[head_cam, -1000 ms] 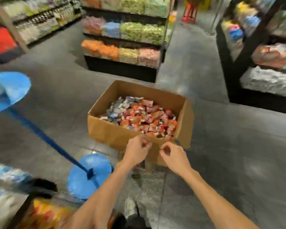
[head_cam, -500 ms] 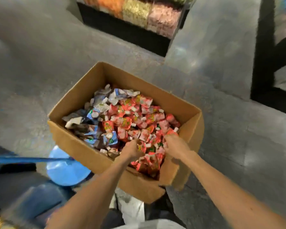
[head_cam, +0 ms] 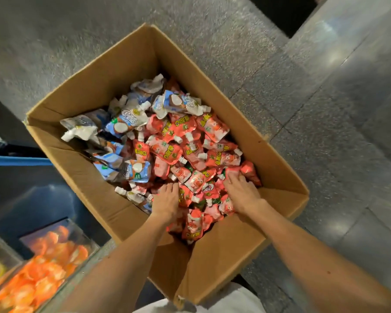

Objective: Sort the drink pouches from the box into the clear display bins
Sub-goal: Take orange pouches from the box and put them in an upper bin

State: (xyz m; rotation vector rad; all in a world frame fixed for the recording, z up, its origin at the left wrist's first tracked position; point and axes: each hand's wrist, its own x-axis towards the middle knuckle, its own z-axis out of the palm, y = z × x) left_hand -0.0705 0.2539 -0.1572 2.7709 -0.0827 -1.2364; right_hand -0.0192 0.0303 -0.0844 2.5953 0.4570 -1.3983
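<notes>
Likely, with the left hand dug into the red pouches in the box, grip untellable, and the right hand spread flat on them, a 2-handed scoop could spill slippery pouches over the sagging near corner.

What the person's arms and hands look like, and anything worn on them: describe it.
The left arm and right arm are bare as far up as the view shows, no sleeves in sight. The left hand and right hand wear no gloves; no rings, watch or bracelet show on the fingers or wrists. A white garment shows at the bottom edge.
</notes>
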